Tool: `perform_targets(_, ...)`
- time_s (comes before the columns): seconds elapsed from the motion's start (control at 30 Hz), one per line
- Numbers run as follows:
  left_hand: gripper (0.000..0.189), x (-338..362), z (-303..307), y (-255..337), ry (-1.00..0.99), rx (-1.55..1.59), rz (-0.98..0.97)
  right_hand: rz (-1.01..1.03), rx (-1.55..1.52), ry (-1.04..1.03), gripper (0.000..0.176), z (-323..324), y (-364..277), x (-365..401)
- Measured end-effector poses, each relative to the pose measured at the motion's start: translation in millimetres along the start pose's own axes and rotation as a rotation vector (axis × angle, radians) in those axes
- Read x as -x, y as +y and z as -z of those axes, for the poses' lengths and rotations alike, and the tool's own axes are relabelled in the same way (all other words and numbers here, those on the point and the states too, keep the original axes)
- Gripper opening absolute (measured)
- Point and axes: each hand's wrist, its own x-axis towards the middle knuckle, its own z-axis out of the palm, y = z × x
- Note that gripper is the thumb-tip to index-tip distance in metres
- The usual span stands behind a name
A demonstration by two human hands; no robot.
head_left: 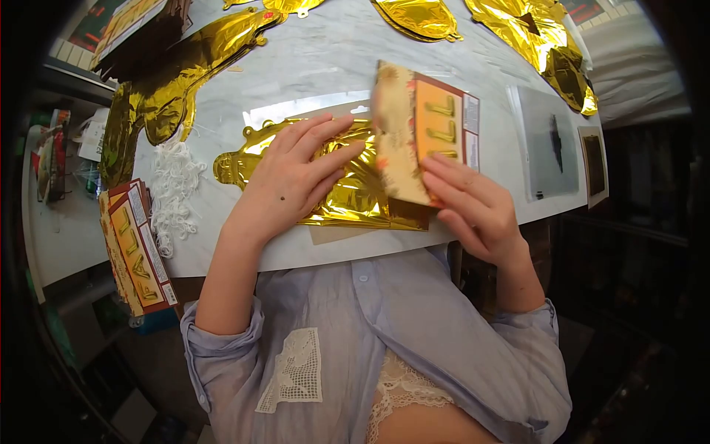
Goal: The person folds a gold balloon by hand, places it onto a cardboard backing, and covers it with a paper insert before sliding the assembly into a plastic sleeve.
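Observation:
A folded gold foil balloon (355, 196) lies flat on the table in front of me. My left hand (292, 166) rests on it with the fingers stretched out and slightly spread. Between the fingers and thumb of my right hand (477, 211) is a folded printed card (397, 137), tilted up over the balloon's right end. Large gold letters show on its orange panel, partly covered by my fingers. A thin, flat sheet or bag with a hang hole (359, 110) lies under the balloon.
A stack of "FALL" cards (134, 255) and a heap of white string (175, 194) are at the left. Clear plastic bags (546, 148) lie at the right. More gold foil balloons (418, 16) line the marble-patterned table's (296, 78) far side. Another stack (140, 33) stands far left.

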Motion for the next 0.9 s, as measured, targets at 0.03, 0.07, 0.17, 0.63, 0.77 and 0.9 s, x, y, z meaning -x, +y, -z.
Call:
perform_targets(0.03, 0.036, 0.3, -0.1, -0.4, 0.018, 0.016, 0.005, 0.012, -0.088, -0.060, 0.041, -6.6, -1.7, -1.5)
perform_targets(0.07, 0.036, 0.5, -0.1, -1.2, 0.019, 0.014, 0.006, -0.021, -0.142, -0.095, 0.042, -9.2, -3.7, -4.6)
perform_targets(0.17, 0.036, 1.2, -0.3, -3.7, 0.028, 0.003, -0.005, -0.068, -0.141, -0.087, 0.045, -17.2, 6.8, -17.0)
perform_targets(0.63, 0.028, 3.8, -6.1, -7.5, 0.115, 0.224, 0.123, -0.024, 0.227, -0.259, 0.071, -54.1, 14.2, -39.2)
perform_targets(0.77, 0.022, 5.7, -1.9, -7.7, 0.051, 0.185, 0.119, -0.008, 0.211, -0.265, 0.072, -57.2, 12.1, -41.0)
perform_targets(0.9, 0.019, 7.9, 7.6, -12.7, 0.015, 0.285, 0.123, 0.005, 0.210, -0.260, 0.071, -58.9, 14.0, -40.6)
